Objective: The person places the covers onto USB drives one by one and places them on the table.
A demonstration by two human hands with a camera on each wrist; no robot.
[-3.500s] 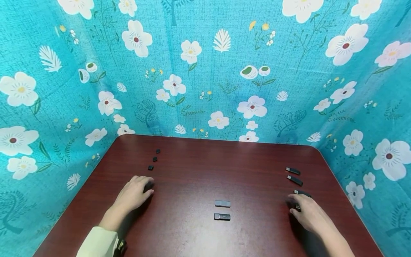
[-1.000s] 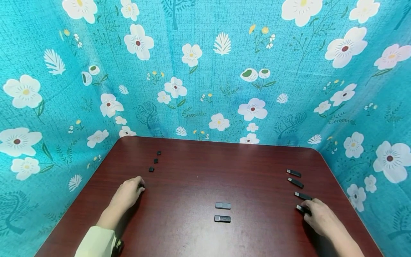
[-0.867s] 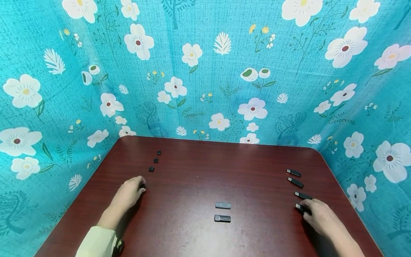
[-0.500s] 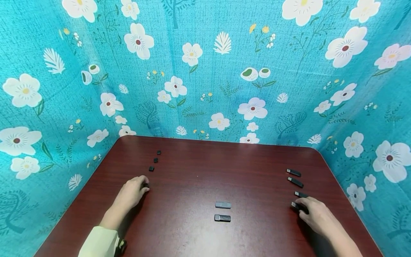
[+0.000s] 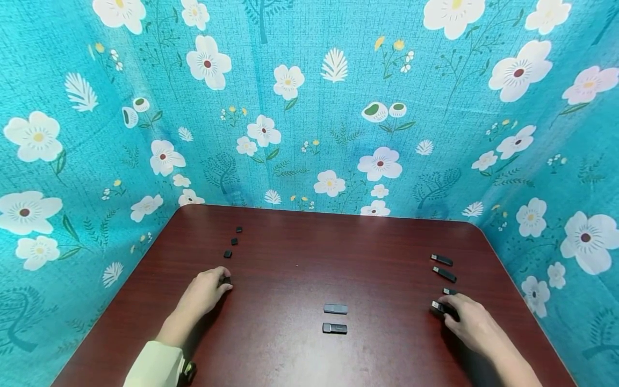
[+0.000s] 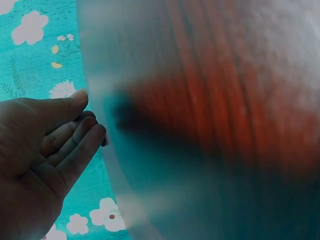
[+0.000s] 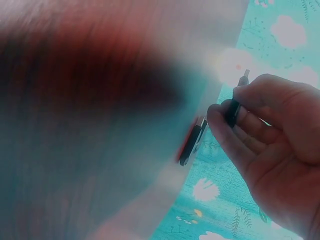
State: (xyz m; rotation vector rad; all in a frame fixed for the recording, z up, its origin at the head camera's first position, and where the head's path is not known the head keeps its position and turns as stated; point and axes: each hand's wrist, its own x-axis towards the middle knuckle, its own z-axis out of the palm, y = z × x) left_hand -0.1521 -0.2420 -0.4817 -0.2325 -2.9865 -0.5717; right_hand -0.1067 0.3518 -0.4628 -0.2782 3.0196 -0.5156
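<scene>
My left hand [image 5: 202, 291] is over the left side of the table, pinching a small black cap [image 5: 226, 280] that the fingers mostly hide. Beyond it, three small black caps [image 5: 228, 253] lie in a slanting row. On the right, my right hand [image 5: 471, 321] pinches a black USB flash drive [image 7: 233, 111] between thumb and fingers, its bare metal plug [image 5: 437, 306] pointing left. Just past those fingers lies another uncapped flash drive [image 5: 448, 291], partly covered by the hand. Two more uncapped drives [image 5: 444, 274] lie farther back.
Two flash drives, a grey one [image 5: 336, 308] and a dark one [image 5: 335, 328], lie side by side near the table's middle. The dark red table [image 5: 300, 242] ends at a blue flowered curtain [image 5: 300, 134] behind and at both sides.
My right hand has picked up the nearest uncapped drive and moved it left. My left hand, with the cap, has shifted right over the last second. The middle drives have stayed put.
</scene>
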